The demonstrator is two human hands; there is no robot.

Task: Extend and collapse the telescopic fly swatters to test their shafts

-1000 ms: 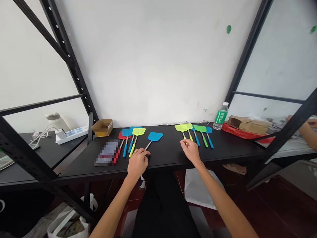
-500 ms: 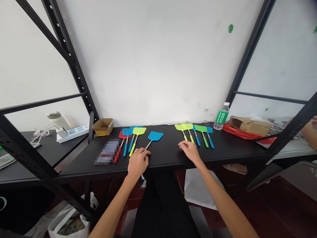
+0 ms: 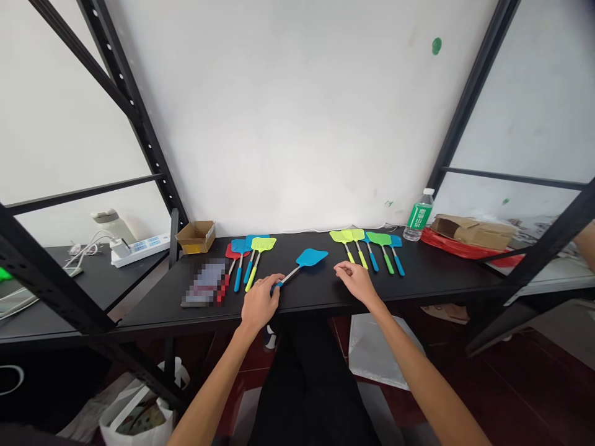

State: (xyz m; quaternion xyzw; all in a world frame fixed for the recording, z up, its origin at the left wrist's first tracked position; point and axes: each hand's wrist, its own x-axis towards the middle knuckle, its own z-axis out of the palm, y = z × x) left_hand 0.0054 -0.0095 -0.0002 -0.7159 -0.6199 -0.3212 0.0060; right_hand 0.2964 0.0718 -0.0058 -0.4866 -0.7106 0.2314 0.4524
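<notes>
A small open cardboard box [image 3: 196, 236] sits at the black table's [image 3: 432, 279] back-left corner, a blurred flat packet [image 3: 203, 291] near its front-left edge. A green-labelled water bottle [image 3: 418, 216] stands at the back right, beside a red tray [image 3: 469, 251] carrying torn cardboard [image 3: 474, 231]

Head camera looks forward and down over the black table [image 3: 418, 282].

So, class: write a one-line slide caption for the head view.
Left hand grips a blue fly swatter; right hand rests on the black table.
</notes>
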